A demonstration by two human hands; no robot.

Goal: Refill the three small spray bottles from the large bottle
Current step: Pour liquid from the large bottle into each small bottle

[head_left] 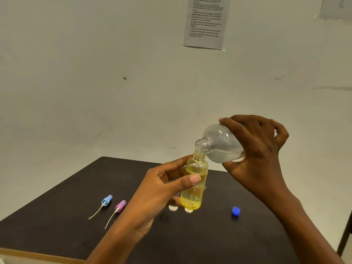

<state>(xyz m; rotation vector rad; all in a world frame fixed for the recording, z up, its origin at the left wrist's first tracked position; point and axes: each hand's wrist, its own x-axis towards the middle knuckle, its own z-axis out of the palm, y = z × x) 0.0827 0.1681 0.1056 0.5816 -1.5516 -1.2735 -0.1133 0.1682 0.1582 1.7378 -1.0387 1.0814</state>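
My left hand (pixel 162 189) holds a small yellow bottle (pixel 194 182) upright above the dark table (pixel 57 221), its neck uncapped. My right hand (pixel 255 149) grips the large clear bottle (pixel 221 143), tipped so that its open mouth rests at the yellow bottle's neck. Clear liquid lies in the large bottle's lower side. The yellow bottle holds liquid with bubbles. Behind my left hand, the bases of two other small bottles (pixel 173 207) show on the table, mostly hidden.
A blue spray cap (pixel 106 200) and a pink spray cap (pixel 120 205), each with a dip tube, lie on the table's left. A blue screw cap (pixel 236 210) sits at the right. A printed sheet (pixel 205 21) hangs on the wall.
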